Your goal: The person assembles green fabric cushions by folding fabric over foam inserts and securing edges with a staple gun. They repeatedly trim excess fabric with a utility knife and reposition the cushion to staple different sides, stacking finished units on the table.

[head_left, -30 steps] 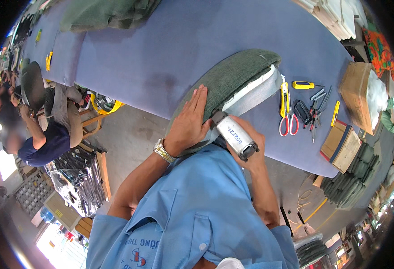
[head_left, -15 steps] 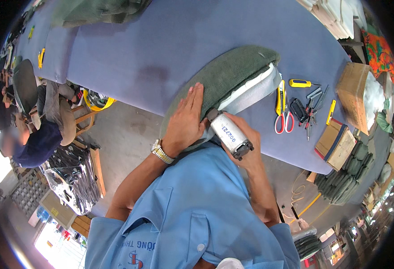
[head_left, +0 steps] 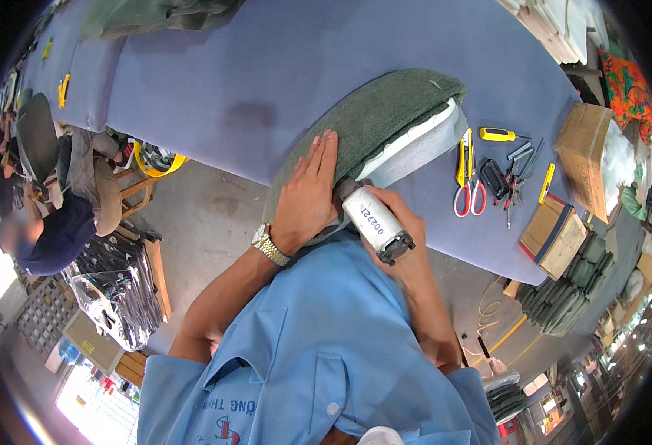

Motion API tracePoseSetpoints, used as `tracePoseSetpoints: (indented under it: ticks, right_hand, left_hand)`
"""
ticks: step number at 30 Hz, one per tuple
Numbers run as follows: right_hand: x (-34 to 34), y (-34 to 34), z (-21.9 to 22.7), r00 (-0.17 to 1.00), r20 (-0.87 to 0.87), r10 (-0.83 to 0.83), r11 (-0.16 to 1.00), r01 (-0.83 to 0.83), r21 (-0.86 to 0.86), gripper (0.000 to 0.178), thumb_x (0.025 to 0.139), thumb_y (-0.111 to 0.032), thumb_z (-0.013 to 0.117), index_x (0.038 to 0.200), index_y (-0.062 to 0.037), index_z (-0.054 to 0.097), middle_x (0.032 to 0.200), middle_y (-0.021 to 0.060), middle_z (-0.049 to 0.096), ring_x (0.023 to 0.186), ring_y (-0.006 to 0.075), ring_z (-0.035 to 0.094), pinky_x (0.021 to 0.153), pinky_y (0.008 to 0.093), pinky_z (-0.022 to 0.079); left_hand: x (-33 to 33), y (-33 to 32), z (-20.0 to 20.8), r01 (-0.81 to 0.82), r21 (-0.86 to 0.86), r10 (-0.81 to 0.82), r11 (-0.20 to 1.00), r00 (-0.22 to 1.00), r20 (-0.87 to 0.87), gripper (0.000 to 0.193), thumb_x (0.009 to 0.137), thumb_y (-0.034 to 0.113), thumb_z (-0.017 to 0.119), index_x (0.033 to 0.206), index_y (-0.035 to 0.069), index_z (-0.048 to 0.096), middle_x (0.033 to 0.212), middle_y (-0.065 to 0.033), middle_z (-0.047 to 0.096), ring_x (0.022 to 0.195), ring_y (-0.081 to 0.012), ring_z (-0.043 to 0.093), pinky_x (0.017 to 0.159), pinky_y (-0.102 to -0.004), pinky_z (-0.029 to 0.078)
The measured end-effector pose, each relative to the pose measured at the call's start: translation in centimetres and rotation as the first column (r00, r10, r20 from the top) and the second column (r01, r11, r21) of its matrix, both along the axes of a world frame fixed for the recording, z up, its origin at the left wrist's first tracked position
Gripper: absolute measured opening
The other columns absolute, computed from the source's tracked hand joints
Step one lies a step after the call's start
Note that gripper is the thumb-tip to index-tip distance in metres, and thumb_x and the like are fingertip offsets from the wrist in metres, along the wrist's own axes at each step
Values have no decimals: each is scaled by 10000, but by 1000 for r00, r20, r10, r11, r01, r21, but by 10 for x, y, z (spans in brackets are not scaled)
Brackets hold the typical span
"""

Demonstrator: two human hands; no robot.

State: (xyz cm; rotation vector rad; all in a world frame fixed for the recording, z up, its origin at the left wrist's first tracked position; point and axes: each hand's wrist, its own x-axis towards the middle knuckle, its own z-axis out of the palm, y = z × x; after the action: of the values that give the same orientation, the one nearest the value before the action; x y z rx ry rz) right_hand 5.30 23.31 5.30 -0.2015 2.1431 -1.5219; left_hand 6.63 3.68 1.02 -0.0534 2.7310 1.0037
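Pressing flat with fingers spread, the left hand rests on the green fabric-covered foam cushion at the blue worktop's near edge; the right hand grips a white cylindrical power tool against its seam. Both hands have barely shifted since earlier.

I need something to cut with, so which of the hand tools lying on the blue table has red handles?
The scissors, lying just right of the green cushion. Their loop handles are red; the tools beside them are a yellow and black screwdriver and dark pliers.
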Motion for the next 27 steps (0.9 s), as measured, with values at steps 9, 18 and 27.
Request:
tracePoseSetpoints:
  ticks: [9,18,27]
  right_hand:
    - [14,11,-9,994,-89,59,996,-65,-61,681,732,-133,830,1375,-35,629,1310,211,685,1190,352,688,1017,391,534]
    - [7,9,-1,996,35,82,996,-81,-30,696,721,-94,828,1380,-42,611,1298,203,687,1191,346,687,1006,387,533]
    - [10,-5,-1,997,67,-24,998,28,-59,646,711,-65,813,1328,-65,621,1229,191,707,1126,367,707,954,374,533]
  left_hand:
    - [0,0,3,-32,45,32,998,999,11,844,943,248,698,1570,-79,238,1602,-290,353,1499,-408,354,1203,-509,350]
    - [0,2,9,-41,50,37,998,997,65,882,918,244,722,1576,-76,231,1610,-290,341,1504,-408,345,1212,-500,342]
    - [-4,-1,6,-76,95,71,993,996,52,999,789,70,752,1603,-34,182,1557,-325,397,1394,-469,467,1150,-484,431]
